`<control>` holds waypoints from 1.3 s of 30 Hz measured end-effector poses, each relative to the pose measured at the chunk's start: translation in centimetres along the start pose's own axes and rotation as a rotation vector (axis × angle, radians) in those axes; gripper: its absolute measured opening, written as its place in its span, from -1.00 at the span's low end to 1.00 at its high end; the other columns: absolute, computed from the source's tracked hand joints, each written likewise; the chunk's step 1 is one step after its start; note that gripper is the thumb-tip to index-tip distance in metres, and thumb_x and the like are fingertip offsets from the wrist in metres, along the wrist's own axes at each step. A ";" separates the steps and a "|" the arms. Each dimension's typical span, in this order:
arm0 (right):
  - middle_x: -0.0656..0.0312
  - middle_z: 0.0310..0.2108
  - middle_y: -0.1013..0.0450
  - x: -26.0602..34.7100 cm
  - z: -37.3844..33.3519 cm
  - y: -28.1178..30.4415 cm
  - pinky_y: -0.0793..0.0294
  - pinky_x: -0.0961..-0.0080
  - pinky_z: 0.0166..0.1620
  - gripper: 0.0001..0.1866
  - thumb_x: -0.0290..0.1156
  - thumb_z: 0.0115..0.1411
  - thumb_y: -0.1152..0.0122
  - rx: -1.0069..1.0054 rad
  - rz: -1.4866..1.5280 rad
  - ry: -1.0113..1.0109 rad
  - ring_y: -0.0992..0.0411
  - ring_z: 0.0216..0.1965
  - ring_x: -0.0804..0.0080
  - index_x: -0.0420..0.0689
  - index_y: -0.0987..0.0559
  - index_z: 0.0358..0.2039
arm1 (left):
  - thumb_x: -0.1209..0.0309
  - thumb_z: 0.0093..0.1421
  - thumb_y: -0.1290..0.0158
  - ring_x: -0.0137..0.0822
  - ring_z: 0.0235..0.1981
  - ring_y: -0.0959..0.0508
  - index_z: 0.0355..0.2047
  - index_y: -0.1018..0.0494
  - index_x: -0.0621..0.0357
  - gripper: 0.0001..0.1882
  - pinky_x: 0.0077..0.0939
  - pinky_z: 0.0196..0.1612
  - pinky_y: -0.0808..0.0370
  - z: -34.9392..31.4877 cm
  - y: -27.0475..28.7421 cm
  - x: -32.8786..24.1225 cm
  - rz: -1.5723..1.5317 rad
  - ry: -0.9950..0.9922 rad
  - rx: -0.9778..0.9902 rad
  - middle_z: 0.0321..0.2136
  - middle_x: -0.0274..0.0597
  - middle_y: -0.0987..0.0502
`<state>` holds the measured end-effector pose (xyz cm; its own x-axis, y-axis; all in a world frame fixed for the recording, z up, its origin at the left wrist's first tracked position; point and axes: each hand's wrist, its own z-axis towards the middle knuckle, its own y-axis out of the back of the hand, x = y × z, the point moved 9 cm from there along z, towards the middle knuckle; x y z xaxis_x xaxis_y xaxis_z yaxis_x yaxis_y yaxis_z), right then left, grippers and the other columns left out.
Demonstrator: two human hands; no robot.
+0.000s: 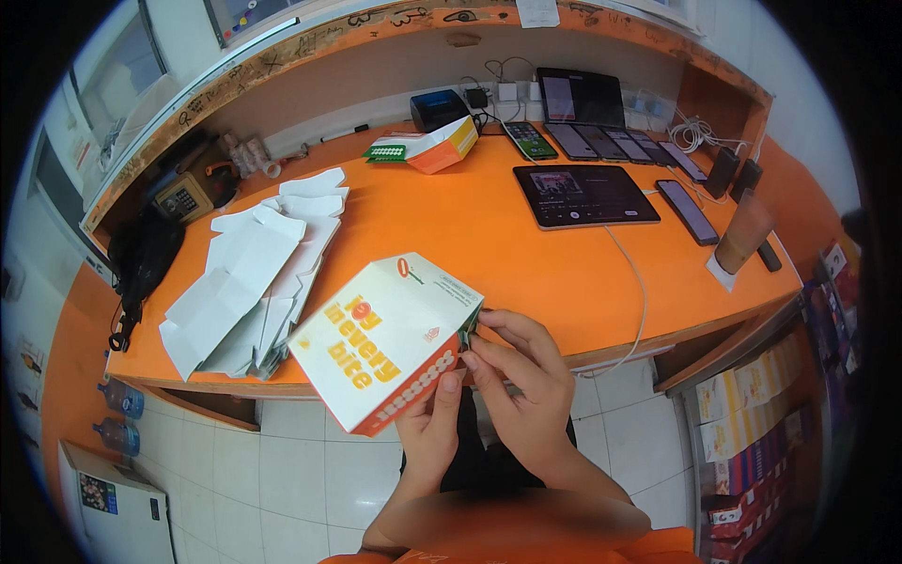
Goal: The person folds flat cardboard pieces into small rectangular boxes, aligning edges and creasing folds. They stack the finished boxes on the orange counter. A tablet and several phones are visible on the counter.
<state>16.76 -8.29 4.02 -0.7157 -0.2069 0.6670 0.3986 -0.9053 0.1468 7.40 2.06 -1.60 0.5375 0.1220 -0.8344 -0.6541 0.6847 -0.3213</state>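
Note:
A white food carton with yellow lettering and an orange-red side is tilted in front of me, over the near edge of the orange desk. My left hand grips its near side, with the thumb up against the red panel and the other fingers partly hidden. At the right end of the carton, my right hand pinches a dark green end flap between thumb and fingers. On the desk to the left lies a stack of unfolded white carton blanks. Another carton, orange, white and green, lies further back.
A tablet, several phones and a trailing white cable occupy the right. A drink cup stands near the right edge. At the left are a small safe and a black bag.

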 end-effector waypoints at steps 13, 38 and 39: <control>0.14 -0.11 -0.41 -1.3 0.3 0.5 -0.53 0.50 -0.13 -0.83 -0.55 -0.01 -0.46 0.012 0.096 -0.050 -0.48 -0.12 0.32 -0.17 -0.63 -0.39 | 0.31 0.34 -0.05 -0.27 0.06 -0.46 0.09 -0.39 0.36 -0.58 -0.35 0.14 -0.38 -0.1 -0.2 -0.1 -0.031 0.040 -0.020 0.04 -0.10 -0.48; 0.05 0.03 -0.48 -0.9 2.7 0.7 -0.44 0.32 0.11 -0.30 -0.30 -0.03 -0.54 0.202 0.121 -0.004 -0.47 0.05 0.20 -0.27 -0.43 0.09 | 0.57 0.03 -0.17 -0.04 -0.19 -0.55 -0.13 -0.53 0.25 -0.66 -0.24 -0.14 -0.50 0.2 -4.7 -5.9 0.922 -0.302 0.443 -0.27 -0.05 -0.56; 0.06 0.02 -0.49 -2.4 2.8 1.3 -0.45 0.33 0.09 -0.35 -0.35 -0.01 -0.53 0.156 0.280 -0.132 -0.47 0.04 0.24 -0.26 -0.45 0.07 | 0.54 0.06 -0.18 -0.07 -0.14 -0.55 -0.09 -0.52 0.26 -0.65 -0.28 -0.11 -0.50 0.4 -3.4 -7.8 0.859 -0.335 0.356 -0.21 -0.05 -0.57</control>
<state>20.60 -7.97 4.69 -0.4901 -0.3802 0.7844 0.6590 -0.7506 0.0479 5.71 -0.93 6.19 0.1141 0.8384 -0.5330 -0.7237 0.4377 0.5336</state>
